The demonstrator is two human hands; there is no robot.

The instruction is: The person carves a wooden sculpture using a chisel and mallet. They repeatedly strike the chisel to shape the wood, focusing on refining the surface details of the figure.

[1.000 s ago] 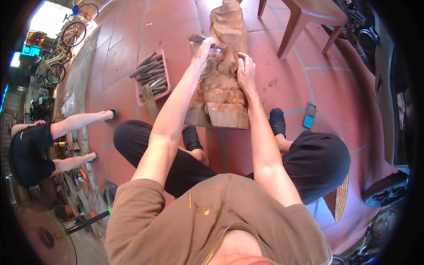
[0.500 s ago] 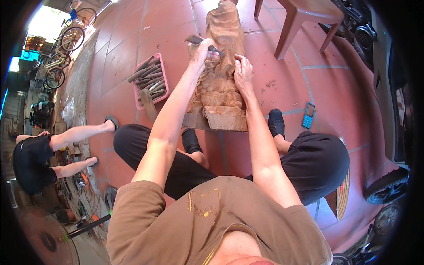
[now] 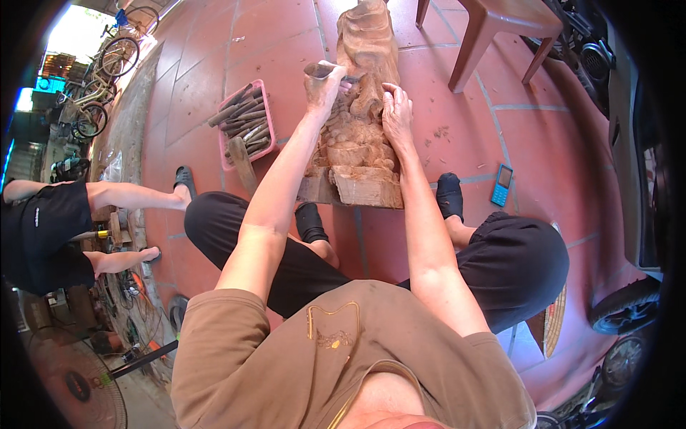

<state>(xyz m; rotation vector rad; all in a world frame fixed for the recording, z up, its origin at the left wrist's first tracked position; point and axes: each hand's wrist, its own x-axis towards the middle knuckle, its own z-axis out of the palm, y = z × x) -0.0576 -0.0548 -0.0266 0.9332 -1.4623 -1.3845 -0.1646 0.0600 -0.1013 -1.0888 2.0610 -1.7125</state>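
Observation:
A carved wooden statue lies lengthwise on the tiles in front of me, its rough block base toward my feet. My left hand is closed round a carving chisel. The chisel's brown butt sticks out on the left, and its dark end points right over the statue's middle; I cannot tell whether it touches the wood. My right hand rests against the statue's right side, fingers loosely apart and slightly bent, holding nothing.
A pink basket of several wooden-handled tools stands left of the statue. Right of it are wood chips, a blue phone and a brown plastic chair. Another person's leg reaches in at left, above a fan.
The chisel has turned in my left hand, its butt now lower and its shaft nearer level. My right hand has shifted slightly. The person at left has moved further left, legs apart.

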